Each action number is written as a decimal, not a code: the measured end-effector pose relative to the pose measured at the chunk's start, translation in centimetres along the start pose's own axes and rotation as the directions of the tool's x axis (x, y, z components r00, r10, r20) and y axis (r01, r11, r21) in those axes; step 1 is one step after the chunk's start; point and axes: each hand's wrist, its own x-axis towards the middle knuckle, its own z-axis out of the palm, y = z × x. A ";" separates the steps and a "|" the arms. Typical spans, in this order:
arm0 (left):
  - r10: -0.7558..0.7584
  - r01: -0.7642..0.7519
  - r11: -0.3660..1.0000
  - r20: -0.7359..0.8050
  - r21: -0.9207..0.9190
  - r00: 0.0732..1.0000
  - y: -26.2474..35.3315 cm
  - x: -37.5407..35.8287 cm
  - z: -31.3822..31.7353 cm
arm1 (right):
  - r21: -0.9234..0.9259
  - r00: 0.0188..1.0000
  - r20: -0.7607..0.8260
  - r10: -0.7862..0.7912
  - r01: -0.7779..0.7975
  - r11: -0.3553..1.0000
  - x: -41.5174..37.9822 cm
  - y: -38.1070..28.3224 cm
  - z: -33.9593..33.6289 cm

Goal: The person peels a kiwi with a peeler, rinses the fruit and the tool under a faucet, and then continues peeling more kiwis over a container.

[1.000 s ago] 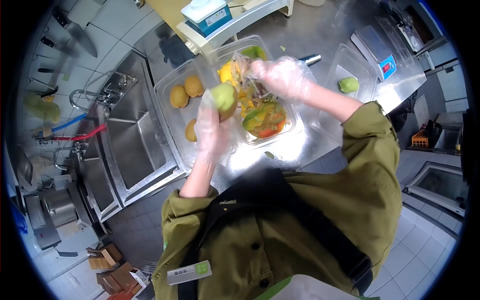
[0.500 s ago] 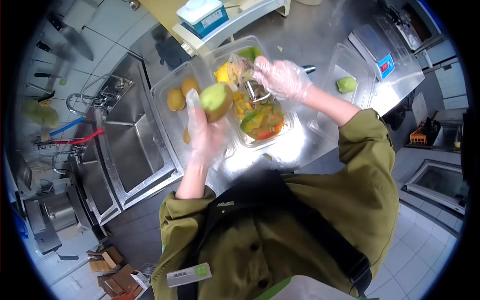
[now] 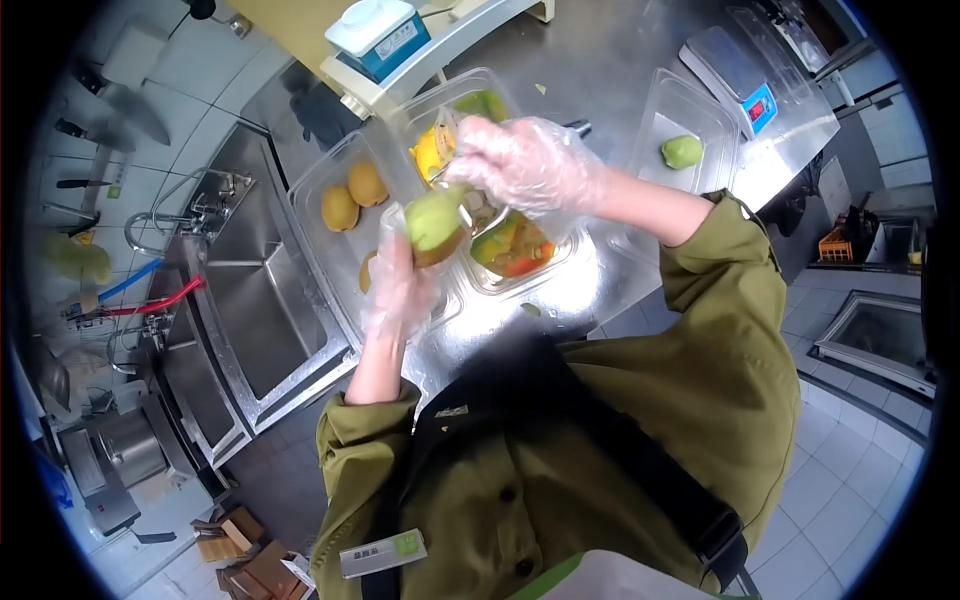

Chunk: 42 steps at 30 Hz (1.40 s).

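My left hand (image 3: 395, 290), in a clear plastic glove, grips a kiwi (image 3: 433, 222) with bare green flesh on top and brown skin lower down. My right hand (image 3: 535, 165), also gloved, is closed around a peeler (image 3: 498, 222) whose metal frame shows at the kiwi's right side. Its blade's exact contact with the fruit is hidden. Beneath both hands lies a clear tub (image 3: 490, 287) with green, orange and yellow peels (image 3: 515, 250). Unpeeled brown kiwis (image 3: 368, 183) lie in another clear tub (image 3: 310, 195) left of my left hand.
A peeled green fruit (image 3: 682, 152) sits in a clear tub (image 3: 655, 110) on the right, beside a digital scale (image 3: 760, 108). A steel sink (image 3: 265, 320) borders the counter on the left. A blue-and-white device (image 3: 378, 40) stands at the back.
My right hand has come left and closer to the kiwi, bringing the peeler against its right side. My left hand still holds the kiwi, slightly lower. The camera view has shifted a little.
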 end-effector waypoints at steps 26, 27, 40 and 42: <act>-0.017 0.040 0.931 0.067 -0.364 0.998 -0.1 1.8 2.3 | -0.167 0.999 0.048 0.019 -0.011 0.986 -0.2 0.5 -0.2; -0.169 0.178 0.915 0.055 -0.362 0.984 1.3 1.6 2.6 | -0.238 0.999 0.042 0.025 -0.014 0.971 -0.3 1.0 0.4; -0.034 0.016 0.875 -0.029 -0.484 0.999 0.8 1.5 1.1 | -0.418 0.977 0.136 0.162 -0.092 0.904 0.9 1.1 0.4; -0.026 0.014 0.812 -0.012 -0.584 1.000 0.8 1.4 1.0 | -0.354 0.943 0.156 0.295 -0.226 0.908 0.9 2.5 0.2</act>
